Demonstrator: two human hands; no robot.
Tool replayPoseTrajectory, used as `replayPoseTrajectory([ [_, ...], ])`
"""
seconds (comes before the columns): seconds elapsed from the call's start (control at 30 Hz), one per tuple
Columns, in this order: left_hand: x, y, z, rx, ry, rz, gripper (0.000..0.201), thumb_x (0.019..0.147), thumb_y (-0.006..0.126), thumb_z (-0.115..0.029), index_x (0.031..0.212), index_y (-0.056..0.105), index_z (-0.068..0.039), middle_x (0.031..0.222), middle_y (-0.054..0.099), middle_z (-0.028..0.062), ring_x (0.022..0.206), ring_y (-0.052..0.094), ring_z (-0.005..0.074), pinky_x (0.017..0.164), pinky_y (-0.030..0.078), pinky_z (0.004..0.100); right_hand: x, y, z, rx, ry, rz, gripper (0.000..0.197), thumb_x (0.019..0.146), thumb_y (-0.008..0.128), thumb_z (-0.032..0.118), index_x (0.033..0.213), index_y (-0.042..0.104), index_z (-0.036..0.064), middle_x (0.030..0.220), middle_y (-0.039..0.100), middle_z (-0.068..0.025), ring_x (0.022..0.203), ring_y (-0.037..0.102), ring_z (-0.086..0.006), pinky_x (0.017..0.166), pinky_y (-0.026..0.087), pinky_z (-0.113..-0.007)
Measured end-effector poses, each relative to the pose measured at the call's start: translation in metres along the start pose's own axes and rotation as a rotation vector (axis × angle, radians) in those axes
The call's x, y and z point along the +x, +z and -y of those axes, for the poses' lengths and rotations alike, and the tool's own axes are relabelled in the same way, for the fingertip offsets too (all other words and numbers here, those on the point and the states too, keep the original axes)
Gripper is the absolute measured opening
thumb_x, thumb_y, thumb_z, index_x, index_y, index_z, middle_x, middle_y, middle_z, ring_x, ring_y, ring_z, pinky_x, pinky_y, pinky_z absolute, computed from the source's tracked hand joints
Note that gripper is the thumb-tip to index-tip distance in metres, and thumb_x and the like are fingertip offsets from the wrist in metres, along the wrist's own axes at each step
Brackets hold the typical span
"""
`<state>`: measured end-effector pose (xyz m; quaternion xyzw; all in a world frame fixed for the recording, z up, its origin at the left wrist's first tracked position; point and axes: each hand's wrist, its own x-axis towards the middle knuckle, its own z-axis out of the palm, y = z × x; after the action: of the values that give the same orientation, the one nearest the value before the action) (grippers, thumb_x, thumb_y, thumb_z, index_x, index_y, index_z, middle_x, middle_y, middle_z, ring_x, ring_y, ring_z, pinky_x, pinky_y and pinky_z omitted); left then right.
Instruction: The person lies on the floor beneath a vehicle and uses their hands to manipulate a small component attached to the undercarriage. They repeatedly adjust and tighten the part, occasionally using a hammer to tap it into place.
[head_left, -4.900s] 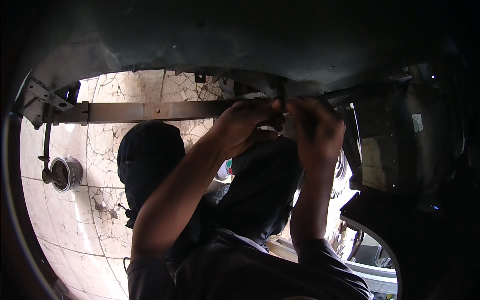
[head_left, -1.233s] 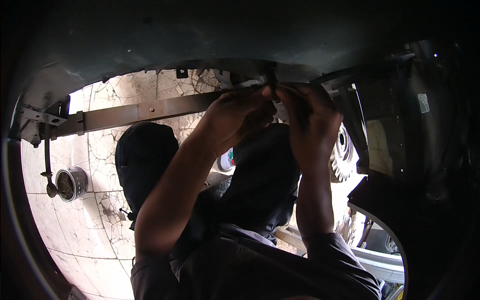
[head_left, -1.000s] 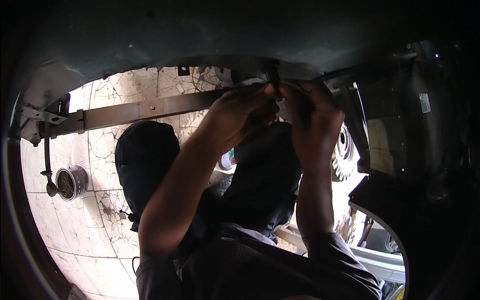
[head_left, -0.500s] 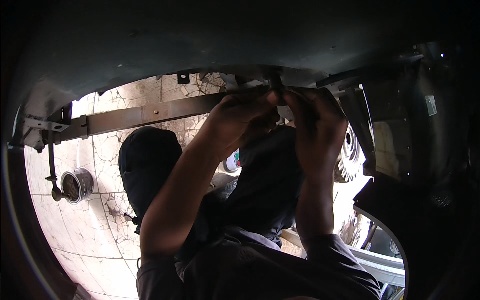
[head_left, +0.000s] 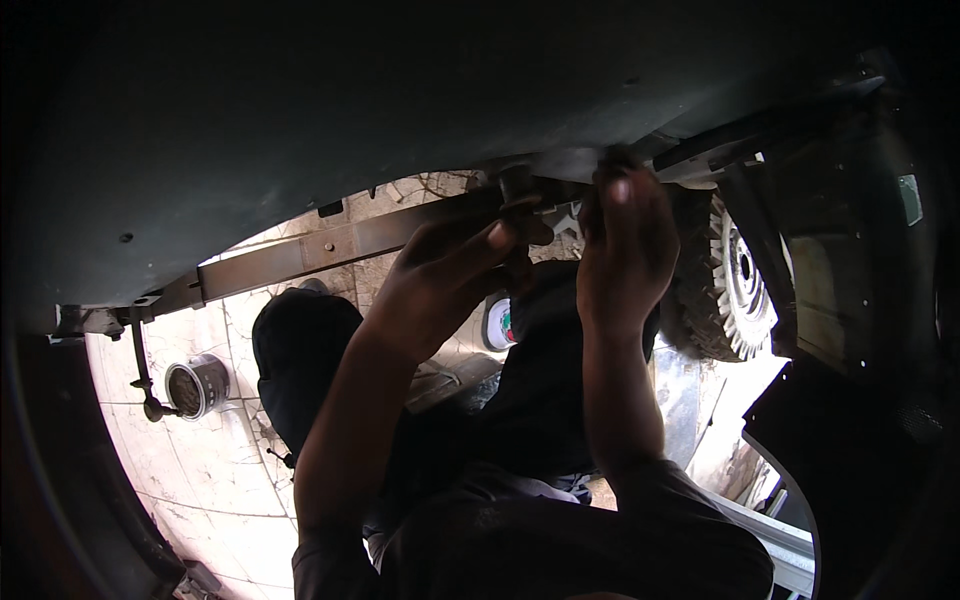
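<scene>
Both my arms reach up to the dark underside of a vehicle (head_left: pixel 300 130). My left hand (head_left: pixel 450 275) has its thumb and fingers closed around a small dark stud (head_left: pixel 517 190) that hangs from the underside. My right hand (head_left: pixel 625 250) is just to the right of it, seen from the back. Its fingertips are curled up against a pale metal bracket (head_left: pixel 570 162). Whether that hand grips anything is hidden.
A flat brown steel bar (head_left: pixel 300 252) runs left from the hands to a bracket and hanging rod (head_left: pixel 140 360). A round tin (head_left: pixel 195 385) stands on the cracked tiled floor (head_left: pixel 200 470). A knobbly tyre (head_left: pixel 735 290) is at the right, with dark bodywork (head_left: pixel 860 450) beyond it.
Both hands stay up at the same spot under the vehicle. The right hand has shifted slightly right, apart from the left. The view has tilted a little.
</scene>
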<state>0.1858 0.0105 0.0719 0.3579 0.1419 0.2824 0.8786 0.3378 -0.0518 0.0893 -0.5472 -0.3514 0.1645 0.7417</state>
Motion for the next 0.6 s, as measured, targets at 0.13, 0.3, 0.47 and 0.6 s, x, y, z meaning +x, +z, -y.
replayPoseTrajectory([
  [0.13,0.0,-0.006,0.003,0.056,0.019,0.0,0.062,0.097,0.064,-0.039,0.135,0.052,0.008,0.112,0.065,0.0132,0.089,0.062,0.0168,0.08,0.051,0.0324,-0.006,-0.011,0.005,0.144,0.005,0.094,0.027,0.093,0.07,0.013,0.115,0.064,-0.0014,0.087,0.068,-0.0045,0.074,0.059,-0.0072,0.065,0.045,-0.02],
  [0.3,0.001,-0.01,0.018,-0.051,0.038,-0.018,0.057,0.099,0.06,-0.038,0.134,0.052,0.006,0.112,0.066,0.0129,0.092,0.061,0.0191,0.082,0.049,0.0342,-0.004,-0.021,0.007,0.223,0.144,0.256,0.033,0.087,0.075,0.004,0.117,0.063,-0.0041,0.103,0.071,-0.0123,0.096,0.066,-0.0151,0.087,0.052,-0.027],
  [0.47,0.005,-0.02,0.026,-0.216,0.075,0.084,0.049,0.1,0.059,-0.032,0.133,0.053,0.004,0.112,0.066,0.0114,0.091,0.058,0.0181,0.082,0.045,0.0348,-0.003,-0.029,0.01,0.15,0.225,0.31,0.028,0.086,0.075,0.001,0.112,0.065,-0.0047,0.102,0.071,-0.0138,0.1,0.068,-0.0193,0.092,0.054,-0.031],
  [0.6,0.003,-0.016,0.025,-0.167,0.038,0.078,0.052,0.095,0.061,-0.038,0.132,0.054,-0.001,0.115,0.06,0.0079,0.094,0.052,0.0167,0.08,0.041,0.0338,-0.001,-0.033,0.016,0.138,0.314,0.385,0.024,0.086,0.075,0.002,0.108,0.067,-0.0046,0.101,0.071,-0.0122,0.096,0.067,-0.0164,0.088,0.054,-0.029],
])
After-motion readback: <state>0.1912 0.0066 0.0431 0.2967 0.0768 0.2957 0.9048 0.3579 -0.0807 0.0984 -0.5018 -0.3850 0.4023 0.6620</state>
